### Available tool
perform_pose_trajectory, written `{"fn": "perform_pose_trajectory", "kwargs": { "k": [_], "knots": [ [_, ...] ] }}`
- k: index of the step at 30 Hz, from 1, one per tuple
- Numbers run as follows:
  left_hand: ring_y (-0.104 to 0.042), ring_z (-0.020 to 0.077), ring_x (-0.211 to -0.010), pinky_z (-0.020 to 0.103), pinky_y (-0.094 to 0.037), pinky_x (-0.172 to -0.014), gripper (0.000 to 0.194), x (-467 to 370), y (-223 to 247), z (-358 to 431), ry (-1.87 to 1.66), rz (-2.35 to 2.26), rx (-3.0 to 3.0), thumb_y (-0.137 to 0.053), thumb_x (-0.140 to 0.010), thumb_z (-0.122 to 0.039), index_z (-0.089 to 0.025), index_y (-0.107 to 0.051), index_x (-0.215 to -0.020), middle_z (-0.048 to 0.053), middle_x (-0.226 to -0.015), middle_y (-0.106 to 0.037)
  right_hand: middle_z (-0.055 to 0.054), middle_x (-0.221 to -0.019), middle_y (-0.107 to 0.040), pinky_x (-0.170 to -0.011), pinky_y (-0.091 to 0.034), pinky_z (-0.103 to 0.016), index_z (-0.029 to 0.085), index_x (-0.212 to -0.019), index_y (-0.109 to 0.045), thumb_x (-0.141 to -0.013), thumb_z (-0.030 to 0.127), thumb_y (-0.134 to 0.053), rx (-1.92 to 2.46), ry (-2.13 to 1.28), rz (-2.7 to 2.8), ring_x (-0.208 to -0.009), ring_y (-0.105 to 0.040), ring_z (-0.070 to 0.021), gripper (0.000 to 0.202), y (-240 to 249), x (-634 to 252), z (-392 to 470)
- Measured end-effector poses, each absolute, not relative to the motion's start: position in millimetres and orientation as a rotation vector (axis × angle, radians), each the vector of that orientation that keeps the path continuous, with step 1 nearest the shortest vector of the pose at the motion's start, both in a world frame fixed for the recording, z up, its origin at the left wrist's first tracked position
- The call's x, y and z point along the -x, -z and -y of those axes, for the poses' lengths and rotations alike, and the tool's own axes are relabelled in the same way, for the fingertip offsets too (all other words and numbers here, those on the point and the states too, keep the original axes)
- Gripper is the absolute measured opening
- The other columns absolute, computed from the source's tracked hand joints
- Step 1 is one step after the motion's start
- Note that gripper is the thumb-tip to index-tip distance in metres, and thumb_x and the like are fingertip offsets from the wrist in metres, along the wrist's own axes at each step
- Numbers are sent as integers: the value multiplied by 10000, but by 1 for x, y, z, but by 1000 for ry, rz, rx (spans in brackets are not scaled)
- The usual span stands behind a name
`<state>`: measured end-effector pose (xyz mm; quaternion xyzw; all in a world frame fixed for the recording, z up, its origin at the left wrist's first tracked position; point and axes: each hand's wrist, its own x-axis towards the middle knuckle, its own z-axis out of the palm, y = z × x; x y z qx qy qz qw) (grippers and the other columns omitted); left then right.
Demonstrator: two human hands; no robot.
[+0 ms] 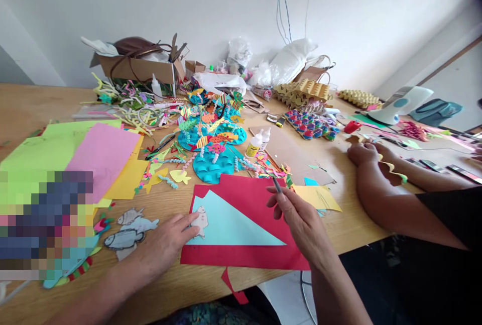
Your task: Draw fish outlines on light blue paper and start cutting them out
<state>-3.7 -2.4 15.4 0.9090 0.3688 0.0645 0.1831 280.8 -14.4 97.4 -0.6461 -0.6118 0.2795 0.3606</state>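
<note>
My left hand (171,234) lies with its fingers stretched out, the tips pressing a small white paper fish cutout (202,221) flat. Under that fish is a light blue paper triangle (229,224), which rests on a large red sheet (244,257). Above the red sheet's right part, my right hand (295,214) is closed around a slim dark grey pen (277,186), its tip pointing up and away from the paper. More grey and blue fish cutouts (124,238) lie to the left of my left hand.
Beyond the sheets stands a blue base (213,164) carrying colourful paper fish. Glue bottles (254,145) and paper scraps are beside it. Green (37,146) and pink sheets (105,156) lie left. At right, another person's hands (363,151) hold a piece of egg carton.
</note>
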Motion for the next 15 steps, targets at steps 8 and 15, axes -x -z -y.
{"fn": "perform_pose_trajectory", "kwargs": {
  "k": [8, 15],
  "knots": [
    [-499, 234, -1136, 407, -443, -923, 476, 6, -13, 3, -134, -1043, -2578, -324, -780, 27, -222, -603, -1076, 76, -1340, -491, -11, -657, -585, -498, -378, -227, 194, -732, -550, -885, 393, -397, 1725, -849, 1677, -559, -527, -134, 293, -64, -278, 14],
    [-511, 217, -1130, 350, -440, -937, 499, -3, -16, -6, -222, -1195, -2352, -439, -797, -54, -236, -462, -1261, 81, -1295, -471, -11, -739, -629, -534, -390, -212, 181, -874, -623, -733, 153, -569, 1655, -1090, 1814, -603, -564, -133, 154, -49, -235, 6]
  ]
}}
